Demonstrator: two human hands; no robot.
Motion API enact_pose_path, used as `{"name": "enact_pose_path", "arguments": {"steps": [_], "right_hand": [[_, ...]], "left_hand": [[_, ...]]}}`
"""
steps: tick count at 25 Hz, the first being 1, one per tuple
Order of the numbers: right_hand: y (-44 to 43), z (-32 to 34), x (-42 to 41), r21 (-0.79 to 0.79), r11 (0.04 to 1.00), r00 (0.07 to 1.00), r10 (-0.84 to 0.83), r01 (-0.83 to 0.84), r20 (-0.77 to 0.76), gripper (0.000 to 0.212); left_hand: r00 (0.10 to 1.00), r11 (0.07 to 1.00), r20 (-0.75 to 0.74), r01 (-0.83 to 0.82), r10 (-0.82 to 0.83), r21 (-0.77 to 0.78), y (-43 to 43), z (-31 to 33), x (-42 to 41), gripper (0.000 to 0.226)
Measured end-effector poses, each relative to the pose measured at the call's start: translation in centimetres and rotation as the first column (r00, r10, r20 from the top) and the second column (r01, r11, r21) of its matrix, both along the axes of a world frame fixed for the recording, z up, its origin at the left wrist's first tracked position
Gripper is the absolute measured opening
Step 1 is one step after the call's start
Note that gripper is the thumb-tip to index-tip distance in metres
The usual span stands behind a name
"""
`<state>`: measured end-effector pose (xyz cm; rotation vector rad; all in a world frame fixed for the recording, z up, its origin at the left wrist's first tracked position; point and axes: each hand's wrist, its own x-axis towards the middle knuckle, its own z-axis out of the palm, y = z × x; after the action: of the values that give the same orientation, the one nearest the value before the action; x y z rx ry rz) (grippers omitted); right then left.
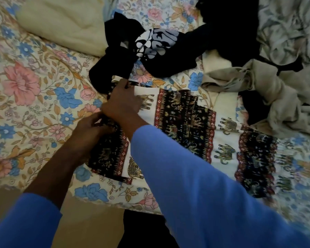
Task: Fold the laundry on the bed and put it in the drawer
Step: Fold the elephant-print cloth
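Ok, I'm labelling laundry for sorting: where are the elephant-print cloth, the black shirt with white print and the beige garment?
elephant-print cloth (186, 119), head view, on its dark patterned band.
black shirt (156, 43), head view, on the white print.
beige garment (268, 93), head view, on its crumpled middle.

free: bare bedspread (25, 97) L side | blocked: black tee (156, 49) at back, grey heap (276, 108) R

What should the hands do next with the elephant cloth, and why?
Probably lift this end and fold it over to the right. The left hand and right hand both seem to pinch the elephant cloth at its left end, and the rest lies spread long.
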<state>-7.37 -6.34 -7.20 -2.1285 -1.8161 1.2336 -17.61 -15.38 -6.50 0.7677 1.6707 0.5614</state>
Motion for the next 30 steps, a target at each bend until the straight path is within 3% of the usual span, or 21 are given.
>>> {"name": "enact_pose_path", "arguments": {"steps": [2, 4, 8, 11, 14, 17, 19, 21, 22, 24, 26, 28, 30], "right_hand": [[-1.2, 1.2, 2.0, 0.022, 0.986, 0.969, -0.16, 0.167, -0.189, 0.059], [-2.9, 2.4, 6.2, 0.062, 0.94, 0.878, -0.29, 0.337, -0.381, 0.015], [-7.5, 4.4, 18.7, -0.005, 0.851, 0.721, -0.449, 0.526, -0.528, 0.01], [-10.8, 4.4, 28.6, -0.015, 0.746, 0.617, -0.562, 0.666, -0.55, 0.02], [-13.1, 3.0, 36.5, -0.048, 0.663, 0.568, -0.674, 0.747, -0.472, 0.03], [-14.9, 1.2, 41.4, -0.009, 0.599, 0.532, -0.717, 0.8, -0.45, 0.037], [-15.7, 0.2, 43.4, 0.036, 0.554, 0.502, -0.721, 0.832, -0.478, 0.032], [-16.4, -0.5, 45.3, 0.061, 0.552, 0.502, -0.701, 0.831, -0.507, 0.035], [-16.6, -0.9, 46.1, 0.105, 0.569, 0.541, -0.685, 0.815, -0.488, 0.037], [-17.0, -1.5, 47.0, 0.175, 0.623, 0.641, -0.693, 0.763, -0.329, 0.044], [-18.0, -2.0, 46.9, 0.133, 0.64, 0.653, -0.746, 0.757, -0.131, 0.084], [-19.1, -2.7, 46.1, 0.027, 0.66, 0.66, -0.751, 0.751, 0.002, 0.124], [-19.9, -3.3, 45.3, -0.079, 0.675, 0.677, -0.736, 0.734, 0.006, 0.122]], "left_hand": [[0.992, 0.997, 0.102, 0.067, -0.07, 0.034, -0.3, 2.3, 1.9, 0.051], [0.968, 0.987, 0.196, 0.143, -0.156, 0.078, -1.0, 4.6, 5.1, 0.065], [0.894, 0.901, 0.167, 0.382, -0.416, 0.204, -3.8, 7.4, 15.1, 0.085], [0.877, 0.842, 0.031, 0.45, -0.48, 0.298, -7.3, 6.6, 24.6, 0.08], [0.911, 0.836, -0.045, 0.394, -0.409, 0.382, -9.9, 4.4, 33.0, 0.062], [0.902, 0.834, -0.022, 0.408, -0.432, 0.372, -11.2, 2.5, 38.8, 0.055], [0.854, 0.817, 0.079, 0.461, -0.515, 0.345, -11.4, 1.6, 40.6, 0.053], [0.801, 0.778, 0.096, 0.533, -0.59, 0.332, -11.3, 1.4, 40.3, 0.043], [0.818, 0.774, 0.024, 0.534, -0.575, 0.341, -11.1, 1.4, 39.4, 0.039], [0.888, 0.811, -0.255, 0.454, -0.382, 0.368, -10.0, 1.1, 36.4, 0.036], [0.871, 0.885, -0.475, 0.316, -0.127, 0.343, -8.1, 0.3, 32.1, 0.045], [0.891, 0.963, -0.443, 0.199, -0.1, 0.182, -5.9, -0.9, 28.4, 0.067], [0.947, 0.987, -0.283, 0.161, -0.155, -0.002, -4.2, -1.6, 26.4, 0.091]]}}
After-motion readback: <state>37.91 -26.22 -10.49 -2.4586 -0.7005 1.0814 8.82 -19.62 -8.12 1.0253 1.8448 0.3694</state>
